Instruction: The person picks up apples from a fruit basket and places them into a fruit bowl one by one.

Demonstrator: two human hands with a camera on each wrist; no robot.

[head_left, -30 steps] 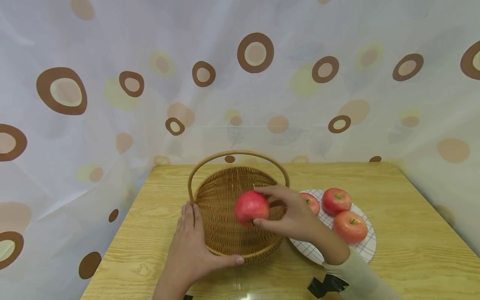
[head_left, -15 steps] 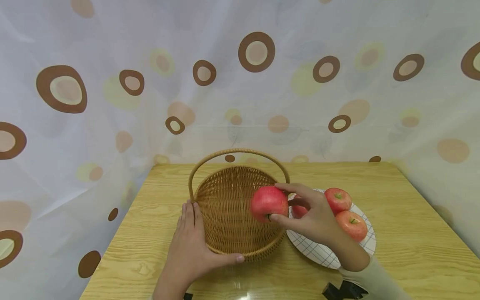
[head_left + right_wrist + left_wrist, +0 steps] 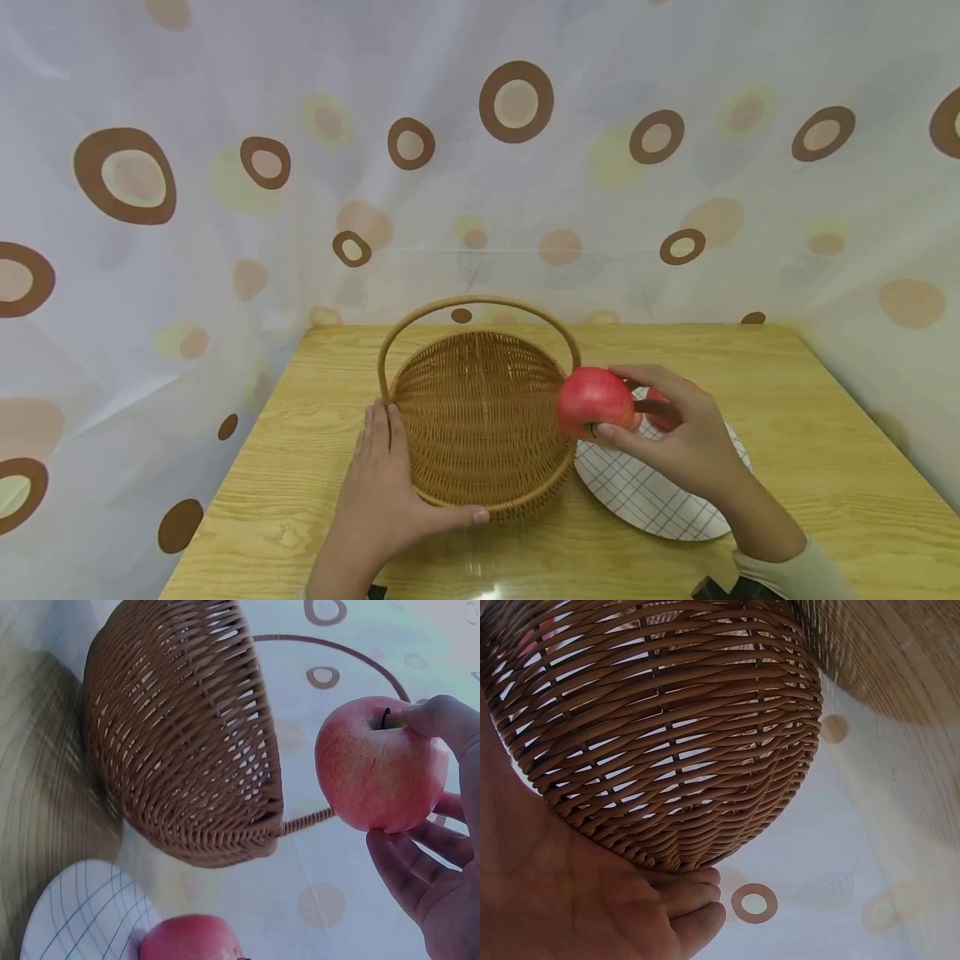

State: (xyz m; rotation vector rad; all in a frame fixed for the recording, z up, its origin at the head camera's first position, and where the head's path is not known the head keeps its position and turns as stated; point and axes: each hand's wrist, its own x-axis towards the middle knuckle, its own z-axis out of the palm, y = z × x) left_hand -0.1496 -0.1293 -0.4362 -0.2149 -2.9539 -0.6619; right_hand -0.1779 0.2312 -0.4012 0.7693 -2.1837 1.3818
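Observation:
My right hand (image 3: 678,442) pinches a red apple (image 3: 594,402) between thumb and fingers, near the basket's right rim. In the right wrist view, the held apple (image 3: 379,769) shows its stem beside my thumb. A round wicker basket (image 3: 480,425) with an arched handle stands on the table. My left hand (image 3: 382,492) rests against its left side with straight fingers, the thumb lying along the front rim. From the left wrist, the palm (image 3: 577,892) lies close under the woven wall (image 3: 667,735).
To the right of the basket is a white plate (image 3: 645,496) with a blue grid pattern. Apples (image 3: 660,410) on it are mostly hidden behind my right hand. A spotted curtain (image 3: 480,183) hangs behind the wooden table (image 3: 840,467).
My right hand has carried the apple rightward, from over the middle of the basket to its right rim, beside the plate. The left hand and the basket have stayed in place.

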